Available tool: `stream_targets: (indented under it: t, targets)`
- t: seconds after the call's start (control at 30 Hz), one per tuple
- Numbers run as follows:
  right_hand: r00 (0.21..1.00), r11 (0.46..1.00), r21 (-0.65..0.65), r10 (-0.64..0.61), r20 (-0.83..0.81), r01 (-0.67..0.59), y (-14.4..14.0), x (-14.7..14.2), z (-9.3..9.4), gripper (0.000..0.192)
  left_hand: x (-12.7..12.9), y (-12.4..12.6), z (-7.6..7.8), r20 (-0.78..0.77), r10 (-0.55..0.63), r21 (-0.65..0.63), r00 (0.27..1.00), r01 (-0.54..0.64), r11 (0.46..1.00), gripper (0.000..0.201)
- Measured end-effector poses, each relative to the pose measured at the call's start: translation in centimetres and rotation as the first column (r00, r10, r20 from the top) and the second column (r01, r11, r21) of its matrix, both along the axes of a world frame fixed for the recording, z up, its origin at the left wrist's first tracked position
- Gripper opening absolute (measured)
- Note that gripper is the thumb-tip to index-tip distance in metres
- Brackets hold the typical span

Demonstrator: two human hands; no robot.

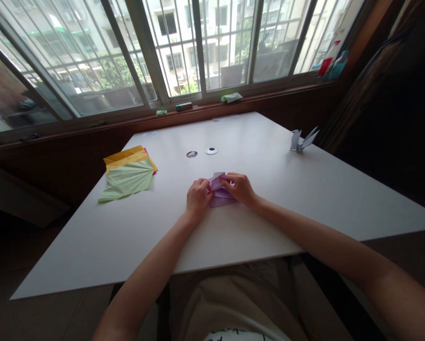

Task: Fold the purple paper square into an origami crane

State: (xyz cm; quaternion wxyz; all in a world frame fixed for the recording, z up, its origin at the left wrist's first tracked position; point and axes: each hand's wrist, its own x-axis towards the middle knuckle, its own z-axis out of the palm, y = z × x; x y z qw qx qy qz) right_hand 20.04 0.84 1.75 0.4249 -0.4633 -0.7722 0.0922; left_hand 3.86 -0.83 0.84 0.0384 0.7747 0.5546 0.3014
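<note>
— Two hands on one sheet, then?

— Yes. The lilac paper (220, 191) lies on the white table (304, 199), about midway across it and a little nearer the person's edge than the window side. The left hand (197, 198) has its fingers curled and pressed on the paper's left edge; the right hand (241, 188) pinches a raised flap at the top right.

— How much room around it?

— Plenty. Bare tabletop runs toward the near edge, and wide open surface lies to the right. To the left, well apart, sits a stack of coloured sheets (129, 176), green on top with yellow and a sliver of red beneath.

— Which way does the paper run?

— Its long axis goes roughly left to right, from hand to hand. A folded point rises at the top, toward the window.

— And its look?

— Pale purple, partly folded, flat layers below and a creased peak above. Finer folds I cannot make out.

— Anything else on the table?

— A finished paper crane (302, 140), pale grey-lilac, near the far right edge, and two small round discs (201, 152) beyond the hands.
</note>
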Motion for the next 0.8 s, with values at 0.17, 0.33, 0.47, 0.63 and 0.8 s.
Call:
stream_targets:
  t: [0.17, 0.33, 0.47, 0.63, 0.8]
  targets:
    - [0.998, 0.999, 0.002, 0.048, -0.04, -0.048, 0.04, 0.06, -0.01, 0.042, 0.07, -0.05, 0.11, 0.004, 0.01, -0.015, 1.0, -0.009, 1.0, 0.009]
    - [0.995, 0.996, 0.009, 0.085, -0.052, -0.085, 0.0, 0.1, 0.07, 0.047, 0.08, -0.08, 0.14, 0.006, 0.018, -0.027, 1.0, -0.017, 0.999, 0.01]
    - [0.993, 0.995, 0.016, 0.1, -0.061, -0.099, -0.04, 0.1, 0.02, 0.047, 0.04, -0.02, 0.07, 0.003, 0.027, -0.023, 1.0, -0.027, 0.999, 0.01]
    - [0.999, 0.997, 0.051, 0.052, -0.016, -0.051, 0.0, 0.12, 0.1, 0.04, -0.01, 0.04, -0.04, 0.002, 0.02, -0.019, 1.0, -0.02, 1.0, 0.009]
    - [1.0, 0.998, 0.063, 0.02, -0.016, -0.019, 0.14, 0.11, 0.07, 0.033, -0.07, 0.08, -0.1, -0.002, 0.026, -0.018, 1.0, -0.026, 1.0, 0.009]
